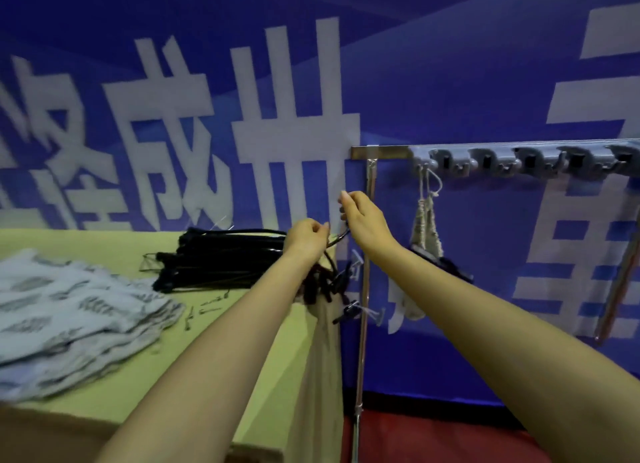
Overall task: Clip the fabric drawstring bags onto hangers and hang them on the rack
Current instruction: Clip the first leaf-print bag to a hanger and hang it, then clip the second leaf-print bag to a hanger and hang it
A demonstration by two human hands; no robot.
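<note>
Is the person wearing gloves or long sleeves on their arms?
No. The left hand and the right hand are bare, with no gloves and no rings that I can see. The left forearm and the right forearm are bare too: no sleeve, watch or bracelet shows in this view.

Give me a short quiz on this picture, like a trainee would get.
1. True or false: the bags lie stacked on the table.
2. The left hand holds: A) a hanger, B) a bag, C) scissors.
3. Fill in: the hook in use on the rack is the ____ one.
Key: 1 true; 2 A; 3 leftmost.
</note>
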